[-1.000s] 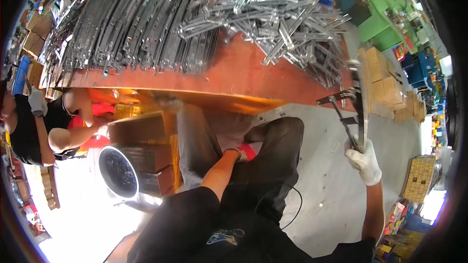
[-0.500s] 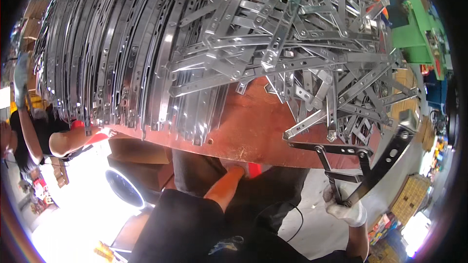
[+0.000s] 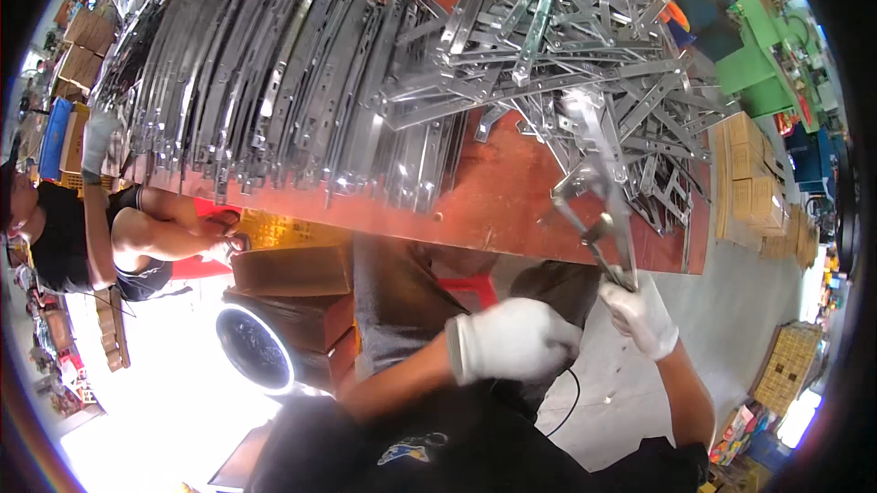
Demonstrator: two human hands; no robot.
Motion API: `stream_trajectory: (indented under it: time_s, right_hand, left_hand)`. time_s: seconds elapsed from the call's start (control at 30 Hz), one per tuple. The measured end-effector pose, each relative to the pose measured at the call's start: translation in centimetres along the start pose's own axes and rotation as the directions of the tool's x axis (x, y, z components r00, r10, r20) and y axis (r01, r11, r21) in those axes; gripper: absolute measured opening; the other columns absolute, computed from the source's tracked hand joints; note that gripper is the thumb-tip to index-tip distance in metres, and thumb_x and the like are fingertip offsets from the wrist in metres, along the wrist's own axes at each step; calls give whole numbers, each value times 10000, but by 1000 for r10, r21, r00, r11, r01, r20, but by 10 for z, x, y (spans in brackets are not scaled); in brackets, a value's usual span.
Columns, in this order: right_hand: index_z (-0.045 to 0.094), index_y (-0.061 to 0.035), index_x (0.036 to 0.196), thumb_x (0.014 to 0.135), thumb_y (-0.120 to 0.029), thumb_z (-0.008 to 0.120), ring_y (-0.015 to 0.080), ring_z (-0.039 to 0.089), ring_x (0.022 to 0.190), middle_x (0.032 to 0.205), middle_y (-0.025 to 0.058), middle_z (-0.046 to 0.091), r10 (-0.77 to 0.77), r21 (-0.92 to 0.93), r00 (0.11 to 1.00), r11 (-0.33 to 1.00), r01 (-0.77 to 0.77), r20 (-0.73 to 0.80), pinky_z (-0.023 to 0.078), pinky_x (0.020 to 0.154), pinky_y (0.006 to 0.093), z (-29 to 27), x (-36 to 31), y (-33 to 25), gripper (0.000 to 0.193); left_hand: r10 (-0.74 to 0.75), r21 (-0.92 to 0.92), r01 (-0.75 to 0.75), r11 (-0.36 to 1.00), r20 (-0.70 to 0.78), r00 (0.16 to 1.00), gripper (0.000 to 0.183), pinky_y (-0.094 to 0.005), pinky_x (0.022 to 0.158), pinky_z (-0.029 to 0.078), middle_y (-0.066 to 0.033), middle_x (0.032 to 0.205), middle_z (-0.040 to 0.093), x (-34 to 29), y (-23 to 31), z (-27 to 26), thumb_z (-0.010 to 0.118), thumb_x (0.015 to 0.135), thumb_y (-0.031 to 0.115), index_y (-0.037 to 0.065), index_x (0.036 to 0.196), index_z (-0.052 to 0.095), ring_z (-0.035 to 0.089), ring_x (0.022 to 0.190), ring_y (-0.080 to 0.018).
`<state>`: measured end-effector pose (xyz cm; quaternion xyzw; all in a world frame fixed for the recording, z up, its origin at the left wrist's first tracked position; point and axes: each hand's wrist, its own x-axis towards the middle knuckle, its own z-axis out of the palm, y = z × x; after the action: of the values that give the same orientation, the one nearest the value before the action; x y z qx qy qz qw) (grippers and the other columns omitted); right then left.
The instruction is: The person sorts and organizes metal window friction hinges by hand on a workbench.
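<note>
Two white-gloved hands show low in the frame, right of centre. The left hand (image 3: 516,340) is blurred, its fingers curled in; I cannot tell whether its grip has anything in it. Just beside it, to the right and slightly higher, the right hand (image 3: 642,318) has its grip closed around the lower end of a hinged metal linkage (image 3: 622,223). This piece slants up and leftward over the front edge of the red bench (image 3: 512,205), its upper end smeared by motion against the loose pile (image 3: 548,63).

To handle it well, I would pinch a rigid bar rather than a pivot, keep fingertips clear of where the bars fold together, and steady the loose arm with the free fingers so it cannot snag on the pile.

Farther up, at upper left to centre, a row of long metal strips (image 3: 274,82) lies closely side by side. Past the bench, a co-worker (image 3: 64,233) sits at the left edge; cardboard boxes (image 3: 754,178) stand at right.
</note>
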<state>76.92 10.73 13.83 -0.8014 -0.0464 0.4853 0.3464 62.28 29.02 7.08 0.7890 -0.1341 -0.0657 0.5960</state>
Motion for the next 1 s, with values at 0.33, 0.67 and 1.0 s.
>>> stream_trajectory:
  time_s: [0.33, 0.67, 1.0]
  right_hand:
    - [628, -33, 1359, 970, -107, 644, 331, 600, 1278, 1353, 176, 646, -677, -613, 735, 567, 551, 35, 457, 1110, 437, 43, 45, 19, 397]
    - [472, -28, 1503, 1016, -118, 625, 253, 484, 1408, 1536, 133, 494, -353, -19, 931, 936, 353, -97, 411, 1165, 386, 116, 41, 79, 519]
    - [696, 29, 859, 966, -171, 667, 39, 458, 693, 681, -20, 568, -46, 255, 989, 963, 81, -143, 382, 581, 300, 163, 114, 78, 229]
  left_hand:
    - [152, 800, 105, 590, -238, 959, 188, -421, 782, 475, -103, 790, 688, 110, 30, -76, 659, 804, 245, 86, 862, 742, 685, 798, -282]
    - [45, 721, -18, 692, -18, 999, 124, -421, 726, 475, -63, 751, 649, 92, -5, -46, 676, 762, 247, 125, 739, 689, 655, 768, -261]
    - [242, 793, 4, 609, -190, 951, 476, -437, 679, 456, -66, 940, 650, 109, -85, -60, 695, 823, 170, 188, 1295, 638, 628, 835, -291]
